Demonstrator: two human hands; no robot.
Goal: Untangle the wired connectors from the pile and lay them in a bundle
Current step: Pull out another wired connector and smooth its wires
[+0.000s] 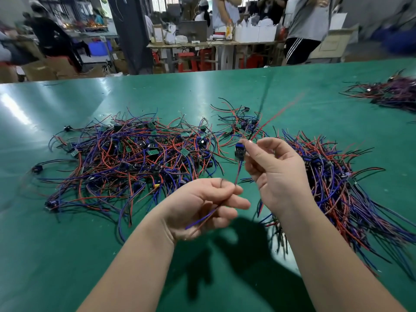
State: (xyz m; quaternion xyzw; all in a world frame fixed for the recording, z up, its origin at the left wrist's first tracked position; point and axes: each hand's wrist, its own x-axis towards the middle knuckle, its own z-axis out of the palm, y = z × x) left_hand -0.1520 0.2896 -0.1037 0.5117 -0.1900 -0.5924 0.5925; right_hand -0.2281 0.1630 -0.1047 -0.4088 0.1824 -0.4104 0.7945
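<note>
A tangled pile [126,158] of red, blue and black wired connectors with small green boards lies on the green table [67,255], left of centre. One wired connector [240,152] is held in the air between both hands. My right hand [276,174] pinches it at the small dark block, with a red and a black wire [276,115] sticking up and away. My left hand [202,208] pinches the blue and red wires hanging below the block. To the right lies a laid-out bundle [342,194], wires running roughly the same way.
Another heap of wired connectors [391,93] sits at the far right of the table. A small loose clump [238,122] lies behind my hands. Beyond the table's far edge are people, workbenches, boxes and red stools.
</note>
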